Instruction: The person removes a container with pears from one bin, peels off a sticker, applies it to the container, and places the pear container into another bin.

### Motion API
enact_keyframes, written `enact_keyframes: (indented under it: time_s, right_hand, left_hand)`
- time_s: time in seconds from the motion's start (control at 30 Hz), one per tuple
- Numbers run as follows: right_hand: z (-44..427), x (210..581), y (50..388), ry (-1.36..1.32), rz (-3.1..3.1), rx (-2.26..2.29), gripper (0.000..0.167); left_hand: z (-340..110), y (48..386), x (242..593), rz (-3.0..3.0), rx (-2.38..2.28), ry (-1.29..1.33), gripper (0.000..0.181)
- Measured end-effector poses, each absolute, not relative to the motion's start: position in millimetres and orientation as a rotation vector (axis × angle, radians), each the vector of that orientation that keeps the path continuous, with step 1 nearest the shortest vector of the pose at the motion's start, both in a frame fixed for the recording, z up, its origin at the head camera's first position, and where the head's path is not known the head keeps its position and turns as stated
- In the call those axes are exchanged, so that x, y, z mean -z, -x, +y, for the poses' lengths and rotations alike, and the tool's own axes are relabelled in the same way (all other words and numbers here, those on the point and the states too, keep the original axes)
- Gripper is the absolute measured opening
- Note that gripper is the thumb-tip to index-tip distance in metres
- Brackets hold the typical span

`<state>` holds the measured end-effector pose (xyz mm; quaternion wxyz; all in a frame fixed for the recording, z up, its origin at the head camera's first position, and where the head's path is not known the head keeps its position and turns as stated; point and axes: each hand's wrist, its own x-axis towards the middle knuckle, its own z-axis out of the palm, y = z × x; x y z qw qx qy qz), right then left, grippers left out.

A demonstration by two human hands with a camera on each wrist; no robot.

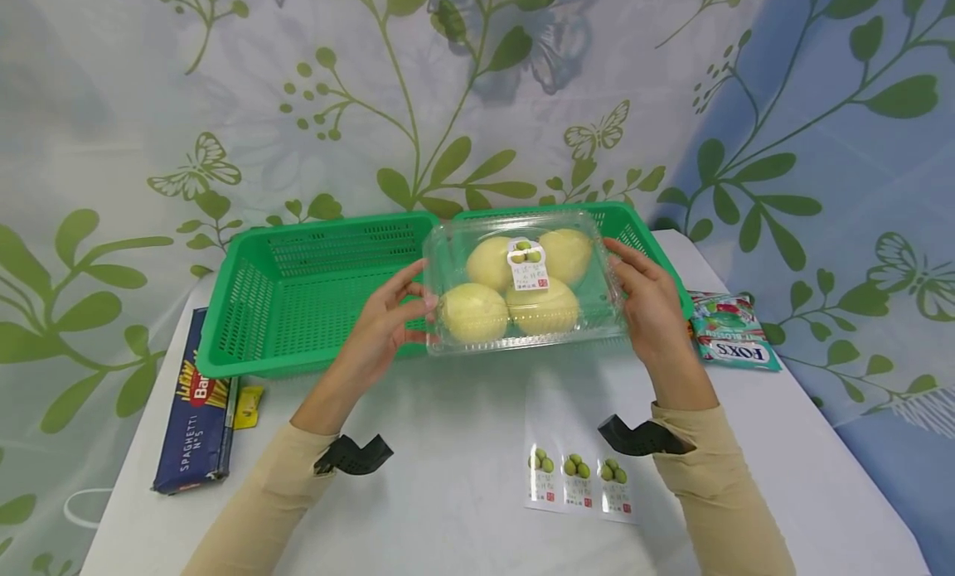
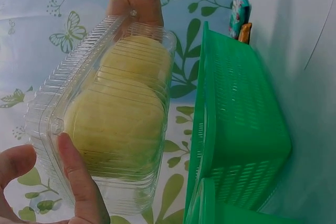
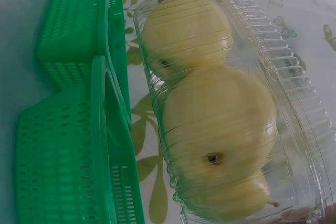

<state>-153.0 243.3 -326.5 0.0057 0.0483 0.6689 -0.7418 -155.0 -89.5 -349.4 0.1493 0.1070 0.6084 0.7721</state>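
Observation:
A clear plastic clamshell box [image 1: 440, 336] of several pale yellow pears [image 1: 475, 312] is held up over the right-hand green basket, its top facing me. On the lid is a white label [image 1: 530, 271] with a fruit picture. My left hand [image 1: 382, 321] grips the box's left side between thumb and fingers. At the opposite side my right hand [image 1: 647, 298] holds the edge. From the left wrist, my left fingers [image 2: 79, 177] show near the rim, with the right hand [image 2: 137, 3] at the far end. In the right wrist view a pear [image 3: 218, 124] shows through the ribbed wall.
Two green baskets stand side by side; the left basket [image 1: 313, 307] is fully visible, the right basket [image 1: 634, 221] partly covered. A spaghetti box [image 1: 197, 423] and yellow packet [image 1: 248, 406] lie left, a candy bag [image 1: 734, 331] right. A three-label strip [image 1: 580, 481] lies in front.

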Motion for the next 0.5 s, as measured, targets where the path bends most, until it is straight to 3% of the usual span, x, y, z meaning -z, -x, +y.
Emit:
enact_keyframes:
  time_s: [0.5]
  right_hand:
    - [253.1,333.4,163.7,-0.233,2.115,2.305,0.050]
  left_hand:
    - [-76.2,171.2,351.3,1.738,-2.197,-0.300,0.071]
